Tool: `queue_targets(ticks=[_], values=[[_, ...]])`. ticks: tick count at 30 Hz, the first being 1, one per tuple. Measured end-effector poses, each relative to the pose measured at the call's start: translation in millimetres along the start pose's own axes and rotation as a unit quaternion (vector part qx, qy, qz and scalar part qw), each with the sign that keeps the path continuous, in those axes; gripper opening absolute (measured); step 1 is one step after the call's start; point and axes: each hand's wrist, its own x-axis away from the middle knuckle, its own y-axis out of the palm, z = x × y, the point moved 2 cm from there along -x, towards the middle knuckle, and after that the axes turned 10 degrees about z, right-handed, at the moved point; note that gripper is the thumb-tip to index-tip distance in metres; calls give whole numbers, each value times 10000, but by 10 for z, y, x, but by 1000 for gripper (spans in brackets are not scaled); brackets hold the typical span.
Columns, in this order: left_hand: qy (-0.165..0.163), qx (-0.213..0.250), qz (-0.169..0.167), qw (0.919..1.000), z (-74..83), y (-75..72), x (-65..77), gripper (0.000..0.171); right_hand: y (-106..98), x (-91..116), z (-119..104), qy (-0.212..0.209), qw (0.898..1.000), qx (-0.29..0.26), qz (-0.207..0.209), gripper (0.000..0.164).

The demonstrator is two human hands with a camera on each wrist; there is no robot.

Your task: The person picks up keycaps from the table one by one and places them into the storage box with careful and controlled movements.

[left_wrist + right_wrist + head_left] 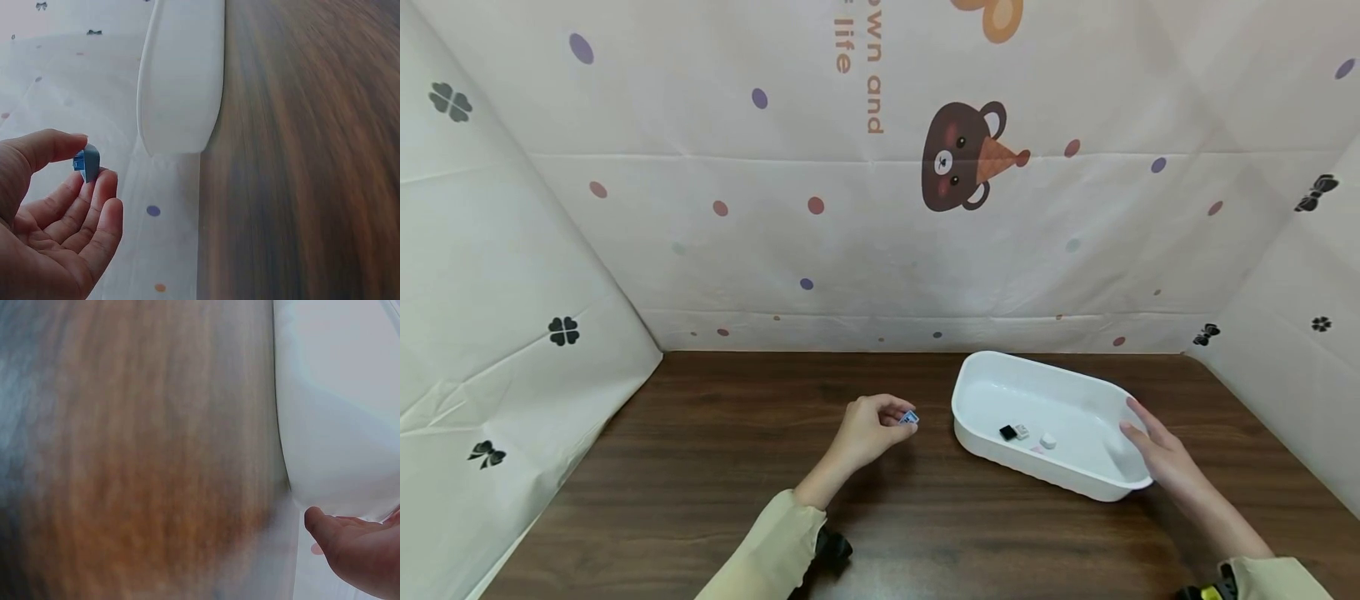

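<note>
My left hand (868, 429) pinches a small light-blue keycap (909, 417) between thumb and fingers, above the table and left of the white tray (1037, 465). In the left wrist view the keycap (91, 164) is seen edge-on, a darker blue part jutting from its inner side. My right hand (1165, 454) holds the tray's right end at the rim. In the right wrist view the thumb lies at the tray's end wall (344, 481), and the other fingers are mostly hidden. Inside the tray lie a black keycap (1008, 432) and white pieces (1048, 442).
A dark wood table (715, 450) carries the tray on its right half. A printed white cloth (737, 250) rises behind and at both sides. A flat pinkish patch (1037, 449) shows on the tray floor.
</note>
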Motion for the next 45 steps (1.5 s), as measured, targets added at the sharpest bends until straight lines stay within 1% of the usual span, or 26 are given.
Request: queue_targets(ticks=[4, 11, 19, 25, 38, 41, 45], values=[[5, 129, -18, 9999, 40, 85, -18, 21, 4, 8, 2, -16, 10000, -17, -7, 67], [123, 271, -31, 9996, 97, 253, -56, 21, 2, 2, 0, 38, 10000, -36, -16, 68], [14, 334, -76, 9994, 173, 406, -109, 18, 1, -11, -2, 122, 9999, -56, -47, 67], [122, 294, -22, 9995, 236, 501, -172, 19, 0, -10, 6, 85, 9999, -99, -38, 67], [183, 189, 30, 9997, 337, 706, -255, 22, 5, -12, -1, 99, 9999, -32, -22, 67], [221, 144, 46, 9996, 348, 740, -270, 21, 6, -4, -3, 43, 10000, -40, -25, 66], [185, 107, 25, 9998, 381, 773, -292, 20, 7, 4, -1, 3, 10000, -27, -24, 66]])
